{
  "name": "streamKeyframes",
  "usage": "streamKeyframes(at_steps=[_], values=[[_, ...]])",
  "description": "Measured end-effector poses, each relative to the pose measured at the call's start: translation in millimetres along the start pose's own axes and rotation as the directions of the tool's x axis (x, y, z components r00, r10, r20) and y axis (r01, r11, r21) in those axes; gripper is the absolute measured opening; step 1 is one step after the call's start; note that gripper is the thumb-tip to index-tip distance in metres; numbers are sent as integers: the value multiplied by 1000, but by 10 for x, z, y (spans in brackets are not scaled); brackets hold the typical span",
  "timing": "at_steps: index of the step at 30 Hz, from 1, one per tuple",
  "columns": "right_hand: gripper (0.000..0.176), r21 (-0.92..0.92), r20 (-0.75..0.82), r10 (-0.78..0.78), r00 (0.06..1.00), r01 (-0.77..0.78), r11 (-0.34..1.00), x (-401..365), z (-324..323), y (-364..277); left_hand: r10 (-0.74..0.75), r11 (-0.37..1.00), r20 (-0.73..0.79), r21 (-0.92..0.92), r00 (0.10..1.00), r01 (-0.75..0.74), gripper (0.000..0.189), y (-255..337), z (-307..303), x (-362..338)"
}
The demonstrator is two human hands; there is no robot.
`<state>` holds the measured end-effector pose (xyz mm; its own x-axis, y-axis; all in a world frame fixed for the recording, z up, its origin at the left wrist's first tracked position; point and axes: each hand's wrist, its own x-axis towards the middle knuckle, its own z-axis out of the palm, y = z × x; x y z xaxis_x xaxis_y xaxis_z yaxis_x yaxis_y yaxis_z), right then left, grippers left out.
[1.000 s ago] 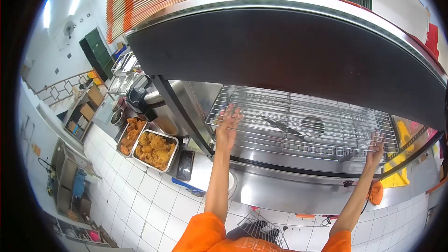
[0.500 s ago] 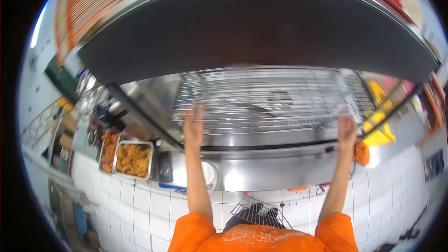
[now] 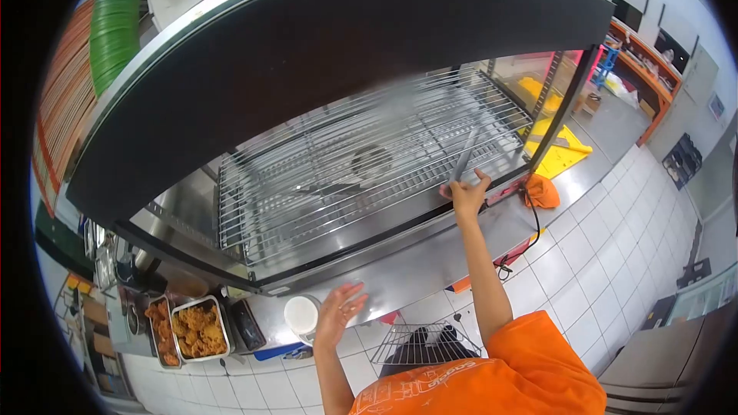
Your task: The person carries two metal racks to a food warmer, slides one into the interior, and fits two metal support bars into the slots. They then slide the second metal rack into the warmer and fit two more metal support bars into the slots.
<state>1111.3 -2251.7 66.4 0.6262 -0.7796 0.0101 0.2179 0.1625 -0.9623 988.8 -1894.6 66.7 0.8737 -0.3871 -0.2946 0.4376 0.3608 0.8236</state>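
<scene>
1. Grey metal strip (image 3: 463,160): it lay at the near right part of the heated-style cabinet (image 3: 346,54), by the near edge of the wire rack (image 3: 388,198). From where I stood, I could not tell whether it passed above or below the wires.
2. Right hand (image 3: 467,198): thumb and fingers appeared closed on the strip's near end; exact finger placement was unclear.
3. Handling: in my judgement, good practice called for a firm pinch at that end, a steady wrist, and movement along the strip's length, so that the far end did not catch on the wires.
4. Orientation: the strip pointed away from the person, its far end leaning slightly right. Its long axis ran near to far, across the rack's long side.
5. Left hand (image 3: 338,317): empty, fingers loosely spread, near the counter's front edge and just right of a white round container (image 3: 301,313).
6. Surroundings: an orange cloth (image 3: 543,191) lay right of the right hand, with yellow pieces (image 3: 560,152) beyond. A tray of fried food (image 3: 201,330) stood farther left.
</scene>
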Motion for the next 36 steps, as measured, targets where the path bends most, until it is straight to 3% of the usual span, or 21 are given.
streamKeyframes(at_steps=[2, 3, 5, 6, 8, 10, 15, 16, 18, 19, 22, 23, 26, 28, 29, 32, 33, 35, 36], values=[[56, 43, 34, -34, 999, 32, 999, -167, -305, -120, -72, 981, 41, 182, 997, 63, 46, 23, 299, 50], [51, -37, 57, -32, 998, 34, 999, -243, -509, -194, -107, 963, 73, 256, 992, 85, 47, -18, 399, 111], [48, 70, 113, -119, 986, 112, 991, -359, -969, -243, -156, 934, 200, 349, 967, 78, 47, -39, 706, 264], [48, 12, 157, -43, 987, 41, 999, -461, -1164, -431, -187, 916, 260, 394, 947, 73, 48, -46, 893, 354], [48, -113, 220, 126, 967, -103, 988, -746, -1513, -969, -205, 920, 375, 388, 904, 48, 46, -98, 1350, 568], [49, -135, 288, 143, 947, -108, 985, -867, -1809, -1183, -179, 949, 472, 314, 863, 25, 47, -215, 1866, 767], [56, -152, 372, 186, 910, -138, 979, -984, -2059, -1648, -201, 967, 469, 233, 860, 99, 40, -401, 2920, 1114], [56, -116, 307, 153, 939, -123, 986, -961, -2089, -1662, -173, 972, 457, 224, 872, 76, 37, -418, 3020, 1172], [56, -48, 182, 85, 980, -77, 996, -874, -2118, -1664, -105, 980, 429, 200, 897, 20, 30, -352, 3207, 1292], [50, -2, 191, 49, 980, -49, 999, -840, -2188, -1655, -41, 986, 414, 163, 909, -30, 24, -233, 3338, 1374], [45, 125, 73, 67, 995, -76, 989, -770, -2287, -1567, 112, 970, 395, 155, 912, -186, 30, 258, 3637, 1891], [44, 37, 81, 116, 990, -119, 992, -767, -2345, -1431, 196, 957, 347, 138, 917, -257, 32, 440, 3791, 2038], [40, -244, 135, 267, 954, -230, 942, -871, -2545, -730, 225, 924, 425, 192, 877, -330, 30, 713, 4001, 2649], [37, -239, 167, 358, 919, -314, 919, -1085, -2501, -346, 202, 905, 459, 249, 865, -344, 30, 799, 4039, 2847], [36, -240, 168, 393, 904, -349, 906, -1189, -2441, -227, 255, 910, 476, 177, 842, -375, 28, 806, 4049, 2812], [39, -158, 178, 482, 858, -459, 875, -1372, -2232, -68, 427, 891, 305, 21, 852, -454, 29, 784, 3839, 2707], [42, -144, 198, 499, 844, -478, 866, -1379, -2166, -51, 526, 850, 146, -81, 838, -520, 31, 829, 3698, 2630], [41, -211, 285, 484, 828, -438, 874, -1356, -2040, -63, 680, 674, -177, -232, 711, -702, 34, 1014, 3336, 2473], [40, -221, 349, 451, 821, -396, 891, -1328, -2005, -59, 714, 590, -322, -202, 622, -781, 35, 1165, 3080, 2458]])
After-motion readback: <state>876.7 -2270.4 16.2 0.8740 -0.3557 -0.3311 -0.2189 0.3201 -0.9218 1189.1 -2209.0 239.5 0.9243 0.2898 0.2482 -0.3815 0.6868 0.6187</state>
